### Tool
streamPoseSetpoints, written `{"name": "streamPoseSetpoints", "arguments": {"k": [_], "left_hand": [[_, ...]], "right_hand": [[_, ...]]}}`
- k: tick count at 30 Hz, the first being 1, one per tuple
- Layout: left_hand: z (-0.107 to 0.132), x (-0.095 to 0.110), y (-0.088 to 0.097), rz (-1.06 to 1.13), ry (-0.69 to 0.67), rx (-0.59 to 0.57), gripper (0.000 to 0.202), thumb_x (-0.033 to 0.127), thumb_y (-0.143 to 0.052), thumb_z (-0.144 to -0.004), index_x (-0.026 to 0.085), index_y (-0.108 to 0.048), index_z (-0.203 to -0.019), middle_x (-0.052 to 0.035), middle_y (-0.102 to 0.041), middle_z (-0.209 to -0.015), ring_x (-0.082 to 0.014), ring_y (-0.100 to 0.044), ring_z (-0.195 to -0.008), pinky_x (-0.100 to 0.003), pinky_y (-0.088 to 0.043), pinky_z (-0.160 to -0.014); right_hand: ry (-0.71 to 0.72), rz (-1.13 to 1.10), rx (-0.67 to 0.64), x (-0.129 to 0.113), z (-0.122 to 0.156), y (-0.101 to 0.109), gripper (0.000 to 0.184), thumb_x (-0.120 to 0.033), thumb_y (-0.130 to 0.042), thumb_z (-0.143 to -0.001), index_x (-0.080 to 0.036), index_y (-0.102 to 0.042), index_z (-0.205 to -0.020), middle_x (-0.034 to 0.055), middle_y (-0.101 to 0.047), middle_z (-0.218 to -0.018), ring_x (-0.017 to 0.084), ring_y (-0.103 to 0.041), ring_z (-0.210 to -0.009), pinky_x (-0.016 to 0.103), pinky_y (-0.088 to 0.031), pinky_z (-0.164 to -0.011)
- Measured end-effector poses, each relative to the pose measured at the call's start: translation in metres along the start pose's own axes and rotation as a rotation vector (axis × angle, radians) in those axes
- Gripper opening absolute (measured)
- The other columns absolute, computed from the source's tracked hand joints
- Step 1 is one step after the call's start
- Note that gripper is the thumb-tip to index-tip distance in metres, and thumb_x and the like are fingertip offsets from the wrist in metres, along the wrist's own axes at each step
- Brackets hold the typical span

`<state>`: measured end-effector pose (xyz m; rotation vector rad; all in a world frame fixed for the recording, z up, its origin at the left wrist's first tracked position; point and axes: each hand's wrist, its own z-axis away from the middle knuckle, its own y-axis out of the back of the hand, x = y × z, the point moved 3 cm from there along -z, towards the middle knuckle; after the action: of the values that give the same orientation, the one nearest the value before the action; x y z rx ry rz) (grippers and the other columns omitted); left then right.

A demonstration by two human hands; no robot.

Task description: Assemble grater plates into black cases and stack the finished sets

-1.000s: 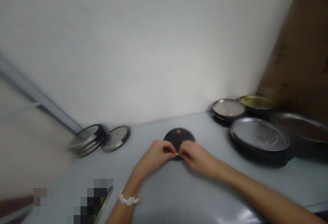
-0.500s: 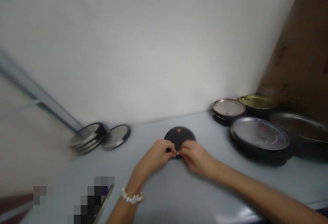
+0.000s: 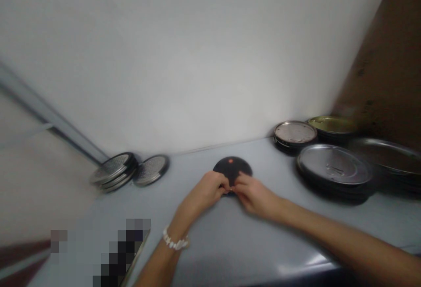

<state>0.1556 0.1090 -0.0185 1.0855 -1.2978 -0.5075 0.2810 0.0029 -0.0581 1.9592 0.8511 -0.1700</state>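
A black round disc (image 3: 238,164) lies on the grey table, with a small orange-red dot (image 3: 230,161) near its far edge. My left hand (image 3: 208,190) is over the disc's near-left edge, its thumb and fingers pinched together. From the right, my right hand (image 3: 255,194) reaches the near edge, also in a pinch. The fingertips of both hands almost meet. Between them shows a tiny bright spot, too small and blurred to name. My fingers hide the near part of the disc.
On the left stand a stack of round textured plates (image 3: 113,168) and a single plate (image 3: 151,171). Stacked metal lids (image 3: 335,164), smaller lids (image 3: 295,132), a gold-coloured lid (image 3: 332,124) and a large dark one (image 3: 391,157) sit right. A wall (image 3: 197,59) rises behind.
The whole view has shifted slightly, so things appear a little higher. Both hands keep their pinch at the disc's near edge; the bright spot between the fingertips shows less.
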Motion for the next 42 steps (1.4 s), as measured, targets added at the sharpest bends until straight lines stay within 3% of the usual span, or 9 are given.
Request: {"name": "streamPoseSetpoints", "arguments": {"k": [6, 11, 20, 22, 27, 34, 38, 42], "left_hand": [[0.002, -0.003, -0.009, -0.015, -0.052, 0.029, 0.022, 0.004, -0.061, -0.081, 0.019, -0.077, -0.081, -0.0036, -0.076, -0.082, -0.0170, -0.068, -0.077, -0.026, -0.049, -0.078], [0.005, -0.003, -0.009, 0.044, -0.053, 0.093, 0.018, 0.009, -0.064, -0.086, 0.020, -0.078, -0.085, -0.0026, -0.077, -0.089, -0.0156, -0.069, -0.081, -0.025, -0.049, -0.082], [0.006, 0.007, -0.010, -0.024, -0.024, 0.102, 0.012, 0.012, -0.067, -0.086, 0.019, -0.077, -0.086, -0.0042, -0.075, -0.091, -0.0191, -0.066, -0.090, -0.031, -0.049, -0.088], [0.007, 0.010, -0.009, -0.017, -0.032, 0.136, 0.008, 0.015, -0.073, -0.082, 0.019, -0.074, -0.089, -0.0043, -0.072, -0.098, -0.0208, -0.064, -0.098, -0.033, -0.048, -0.092], [0.010, 0.018, -0.017, -0.102, -0.087, 0.178, 0.049, 0.023, -0.086, -0.068, 0.020, -0.065, -0.112, -0.0071, -0.062, -0.123, -0.0257, -0.054, -0.118, -0.039, -0.045, -0.104], [0.008, 0.024, -0.033, -0.435, -0.148, 0.278, 0.026, 0.018, -0.063, -0.091, 0.015, -0.061, -0.117, -0.0077, -0.067, -0.117, -0.0249, -0.060, -0.106, -0.039, -0.051, -0.094], [0.013, 0.024, -0.030, -0.561, -0.232, 0.386, 0.034, 0.019, -0.053, -0.097, 0.017, -0.055, -0.132, -0.0091, -0.066, -0.126, -0.0243, -0.061, -0.108, -0.039, -0.050, -0.096], [0.017, 0.019, -0.020, -0.566, -0.284, 0.446, 0.033, 0.019, -0.053, -0.097, 0.019, -0.056, -0.130, -0.0095, -0.068, -0.125, -0.0229, -0.063, -0.101, -0.039, -0.051, -0.091]], "right_hand": [[-0.019, -0.033, -0.005, 0.006, 0.006, 0.003, 0.025, -0.003, -0.047, -0.090, -0.016, -0.068, -0.095, 0.0104, -0.064, -0.092, 0.023, -0.060, -0.093, 0.035, -0.052, -0.082], [-0.051, -0.051, -0.013, 0.008, 0.004, 0.009, 0.021, -0.003, -0.048, -0.090, -0.017, -0.064, -0.089, 0.0082, -0.063, -0.088, 0.021, -0.059, -0.085, 0.033, -0.051, -0.077], [-0.118, -0.085, -0.072, 0.009, 0.000, 0.019, 0.020, -0.004, -0.048, -0.091, -0.017, -0.062, -0.088, 0.0060, -0.063, -0.089, 0.019, -0.060, -0.085, 0.031, -0.049, -0.078], [-0.120, -0.094, -0.048, 0.009, 0.001, 0.021, 0.018, -0.006, -0.048, -0.093, -0.018, -0.062, -0.091, 0.0061, -0.063, -0.091, 0.019, -0.060, -0.085, 0.031, -0.050, -0.077], [-0.076, -0.096, 0.050, 0.002, 0.002, 0.025, 0.021, -0.010, -0.043, -0.098, -0.018, -0.061, -0.101, 0.0079, -0.063, -0.099, 0.020, -0.060, -0.091, 0.034, -0.052, -0.081], [0.112, 0.014, 0.189, -0.011, 0.007, 0.027, 0.025, -0.008, -0.042, -0.098, -0.020, -0.057, -0.113, 0.0102, -0.065, -0.107, 0.020, -0.061, -0.096, 0.033, -0.055, -0.081], [0.217, 0.109, 0.269, -0.017, 0.011, 0.029, 0.031, -0.002, -0.041, -0.095, -0.017, -0.057, -0.118, 0.0127, -0.066, -0.110, 0.022, -0.062, -0.104, 0.035, -0.054, -0.089], [0.189, 0.066, 0.311, -0.023, 0.015, 0.031, 0.034, -0.002, -0.044, -0.095, -0.017, -0.057, -0.122, 0.0124, -0.065, -0.110, 0.020, -0.063, -0.103, 0.033, -0.054, -0.090]]}}
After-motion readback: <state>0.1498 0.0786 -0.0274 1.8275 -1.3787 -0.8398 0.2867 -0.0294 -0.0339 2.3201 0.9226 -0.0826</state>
